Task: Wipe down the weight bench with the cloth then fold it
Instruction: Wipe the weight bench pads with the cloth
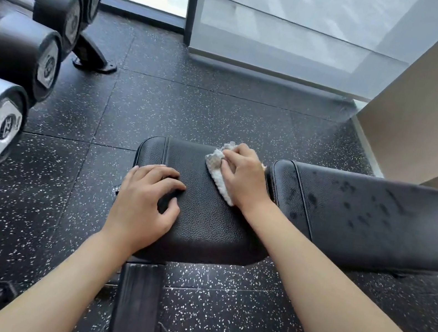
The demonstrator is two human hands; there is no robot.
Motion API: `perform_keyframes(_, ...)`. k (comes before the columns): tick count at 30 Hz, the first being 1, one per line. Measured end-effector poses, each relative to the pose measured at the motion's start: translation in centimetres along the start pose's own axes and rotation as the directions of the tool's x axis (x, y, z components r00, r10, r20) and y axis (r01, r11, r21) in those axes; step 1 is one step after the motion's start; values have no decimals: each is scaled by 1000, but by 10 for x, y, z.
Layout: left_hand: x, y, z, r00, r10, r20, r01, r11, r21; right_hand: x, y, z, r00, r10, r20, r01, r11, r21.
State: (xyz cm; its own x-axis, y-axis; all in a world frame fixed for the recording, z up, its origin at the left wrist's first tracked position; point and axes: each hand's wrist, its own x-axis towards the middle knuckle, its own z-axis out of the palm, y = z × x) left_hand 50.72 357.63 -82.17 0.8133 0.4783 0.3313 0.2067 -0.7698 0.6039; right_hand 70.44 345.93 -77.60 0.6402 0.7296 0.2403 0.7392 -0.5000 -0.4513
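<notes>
Cloth [218, 173], white and bunched, lies on the black seat pad [202, 221] of the weight bench, at the pad's far right corner, just beside the gap that separates this pad from the long back pad [378, 220]. The right hand [242, 178] presses down on the cloth with its fingers curled over the crumpled fabric, so that only the cloth's left edge and far tip show past the knuckles. The left hand [143, 205] rests on the same pad's near left part, palm down, fingers [169, 174] bent and spread on the leather and holding nothing; it sits near the cloth but does not touch it. Dark wet-looking spots and streaks mark the back pad to the right of the seat pad. Below the seat pad, toward the camera, a black frame post [137, 298] of the bench runs down to the speckled rubber floor [192, 108]. Left of the seat pad, well apart from it, black dumbbells [23, 58] sit in a row on a rack. Beyond the pad, a glass wall [294, 32] meets the floor.
</notes>
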Motion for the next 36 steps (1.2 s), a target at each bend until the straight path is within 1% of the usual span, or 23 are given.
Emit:
perform_keyframes(1,0,0,0,1000,-8,-5,8,1000,-7,-14,-7,3,999,-46,19,46,999,14)
perform_keyframes(3,1,-1,0,1000,-22,-19,21,999,-27,-56,-19,6,980,-187,68,182,981,74)
perform_keyframes(6,1,-2,2,999,-12,-33,11,1000,-19,-113,-21,1,903,-390,180,357,914,194)
perform_keyframes(8,1,-1,3,999,4,-36,-4,1000,5,-114,-8,-6,876,-434,211,398,897,194)
perform_keyframes(9,1,-1,3,999,6,-39,-6,1000,7,-104,1,-8,886,-412,211,384,909,161)
perform_keyframes(10,2,0,3,999,4,-40,-4,1000,5,-89,8,-10,915,-355,193,336,934,123)
perform_keyframes(12,2,0,3,999,1,-38,-1,1000,3,-51,19,-10,974,-196,115,191,980,58)
perform_keyframes(14,2,0,2,999,-3,-37,3,1000,-3,-20,22,-5,995,-86,59,84,996,27)
perform_keyframes(15,1,0,1,999,-1,-36,0,1000,-8,-12,19,-1,997,-61,38,61,998,23)
perform_keyframes(17,1,1,0,999,-3,-33,2,1000,-15,-11,12,6,998,-55,12,55,998,30)
perform_keyframes(20,1,2,-2,1000,-20,-24,20,1000,-23,-34,9,4,997,-76,0,76,995,62)
perform_keyframes(22,1,3,-2,999,-29,-25,29,999,-31,-51,11,-2,995,-91,31,88,992,88)
perform_keyframes(25,2,3,-3,999,-42,-31,41,998,-37,-74,12,-10,987,-115,115,98,985,143)
perform_keyframes(28,2,3,-2,998,-49,-42,47,998,-41,-79,17,-14,977,-132,170,111,986,125)
perform_keyframes(31,2,3,-1,998,-45,-44,44,998,-37,-57,15,-11,986,-91,143,75,991,112)
perform_keyframes(36,2,3,-1,999,-40,-37,39,999,-30,-29,-1,2,997,-45,57,35,987,156)
